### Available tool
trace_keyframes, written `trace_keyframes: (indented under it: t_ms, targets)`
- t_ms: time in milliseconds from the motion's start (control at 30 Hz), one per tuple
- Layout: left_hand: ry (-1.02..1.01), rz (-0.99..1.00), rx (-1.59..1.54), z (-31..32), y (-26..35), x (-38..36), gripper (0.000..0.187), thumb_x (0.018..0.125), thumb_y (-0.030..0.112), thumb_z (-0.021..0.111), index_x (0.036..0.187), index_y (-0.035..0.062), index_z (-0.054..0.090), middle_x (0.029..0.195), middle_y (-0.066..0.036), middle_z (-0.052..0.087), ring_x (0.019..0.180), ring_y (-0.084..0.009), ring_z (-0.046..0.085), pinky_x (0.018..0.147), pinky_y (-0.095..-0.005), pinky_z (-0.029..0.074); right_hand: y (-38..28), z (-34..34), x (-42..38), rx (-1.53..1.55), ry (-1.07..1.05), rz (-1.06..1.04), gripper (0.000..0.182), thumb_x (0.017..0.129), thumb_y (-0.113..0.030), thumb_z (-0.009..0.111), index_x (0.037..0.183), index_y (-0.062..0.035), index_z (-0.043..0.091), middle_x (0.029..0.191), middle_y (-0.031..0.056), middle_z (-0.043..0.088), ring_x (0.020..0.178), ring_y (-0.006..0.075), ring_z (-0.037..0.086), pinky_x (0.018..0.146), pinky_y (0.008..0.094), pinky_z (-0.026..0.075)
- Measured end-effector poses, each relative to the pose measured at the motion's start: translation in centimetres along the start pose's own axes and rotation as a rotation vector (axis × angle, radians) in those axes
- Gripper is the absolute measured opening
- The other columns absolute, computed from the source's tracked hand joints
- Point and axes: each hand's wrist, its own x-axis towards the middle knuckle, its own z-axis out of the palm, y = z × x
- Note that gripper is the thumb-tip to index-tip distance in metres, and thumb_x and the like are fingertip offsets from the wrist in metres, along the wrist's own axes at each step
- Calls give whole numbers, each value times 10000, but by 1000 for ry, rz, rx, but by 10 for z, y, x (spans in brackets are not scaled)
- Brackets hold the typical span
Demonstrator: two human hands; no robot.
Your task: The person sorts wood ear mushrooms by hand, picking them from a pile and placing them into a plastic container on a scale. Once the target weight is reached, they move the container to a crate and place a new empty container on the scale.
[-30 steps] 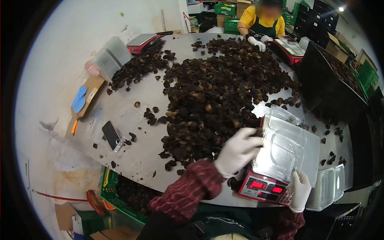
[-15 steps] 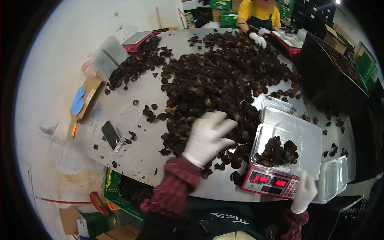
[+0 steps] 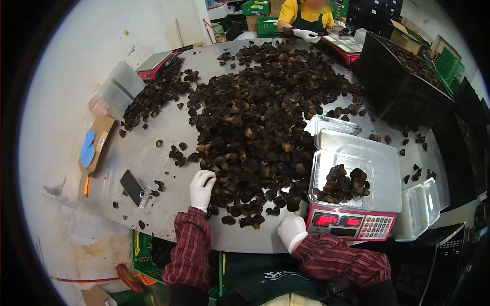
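Note:
A big heap of dark brown wood ear mushrooms [image 3: 255, 117] covers the middle of the metal table. At its near left edge is my left hand [image 3: 202, 189] in a white glove, fingers curled against the mushrooms; whatever they hold is hidden. My right hand [image 3: 292, 232], also white-gloved, rests low beside the scale's left front corner, its fingers folded under and mostly out of sight. On the red weighing scale [image 3: 352, 227] lies an open clear plastic box [image 3: 319, 176]. Several mushrooms [image 3: 343, 183] sit in it, and the red display is lit.
More clear boxes [image 3: 416, 209] stand right of the scale. At left lie a phone [image 3: 133, 188], a cardboard piece [image 3: 102, 137] and another scale [image 3: 155, 64]. A co-worker's gloved hand [image 3: 306, 35] is at the far scale [image 3: 342, 45]. A black crate [image 3: 403, 76] borders the right side.
My left hand has left the heap's middle for its left edge, fingers now curled. My right hand has moved left from the scale's keypad. The display reading is lower, and the view has shifted.

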Motion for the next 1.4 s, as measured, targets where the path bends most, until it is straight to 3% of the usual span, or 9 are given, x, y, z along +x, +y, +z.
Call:
trace_keyframes:
  t_ms: [233, 367, 500, 567, 700, 833, 967, 1100, 1400]
  targets:
    - [127, -338, -613, -6, -15, 22, 147, 808, -60, 649, 935, 10, 626, 882, 13, 599, 819, -67, 554, 759, -199, 445, 46, -47, -21, 360, 524, -270, 177, 817, -77, 518, 930, 46, 579, 666, 80, 539, 593, 214, 583, 519, 336, 474]
    - [-3, -240, -764, 9, 70, 47, 172, 807, -70, 652, 950, 23, 625, 940, -2, 611, 867, -91, 575, 787, -233, 472, 89, -127, -71, 824, 300, 194, 256, 887, -158, 536, 1110, -33, 520, 542, 104, 476, 515, 268, 541, 499, 333, 466]
    - [-280, -165, -784, 49, 186, 52, 174, 788, -49, 664, 942, 22, 627, 928, -27, 634, 865, -110, 591, 784, -243, 471, 140, -98, -96, 373, 1033, 500, 417, 789, -25, 621, 1197, -61, 538, 696, 124, 541, 592, 298, 548, 526, 405, 456]
    - [-308, 289, -531, 75, 227, 52, 187, 768, -19, 670, 939, 50, 638, 944, -61, 633, 854, -173, 610, 775, -268, 480, 158, -83, -98, 355, 927, 513, 416, 807, -47, 618, 1210, -23, 521, 719, 132, 543, 650, 303, 562, 573, 403, 463]
    - [-756, 593, -165, 133, 259, 41, 167, 771, 114, 706, 934, 105, 670, 1128, -101, 586, 1024, -278, 567, 882, -346, 443, 164, -63, -96, 430, 879, 466, 478, 801, -49, 618, 1259, -10, 485, 763, 165, 558, 696, 331, 575, 614, 426, 472]
    - [-575, 676, -403, 117, 260, 42, 250, 770, 128, 714, 1018, 111, 699, 1210, -134, 559, 1092, -278, 535, 942, -360, 414, 163, -64, -109, 459, 1005, 532, 462, 761, 65, 582, 1211, -36, 545, 738, 154, 556, 612, 308, 572, 560, 394, 474]
    - [-389, 270, -274, 74, 210, 35, 197, 759, 26, 701, 954, 55, 700, 919, -85, 647, 838, -200, 632, 726, -266, 502, 161, -64, -130, 583, 1181, 721, 293, 817, 98, 535, 1078, 3, 626, 744, 96, 566, 566, 157, 517, 540, 273, 441]
    - [-437, 470, 230, 79, 138, -6, 85, 705, 93, 681, 790, 104, 681, 762, -44, 569, 769, -241, 570, 668, -356, 468, 159, -43, -137, 775, 1201, 853, 258, 859, 94, 509, 1062, 11, 646, 768, 47, 587, 580, 73, 465, 538, 214, 400]
    - [-549, 395, 343, 105, 122, -31, 129, 689, 178, 727, 798, 118, 692, 861, -36, 552, 856, -240, 530, 730, -367, 425, 152, -37, -136, 883, 1181, 919, 209, 897, 59, 506, 1048, 18, 645, 853, 29, 647, 564, 36, 459, 523, 196, 401]
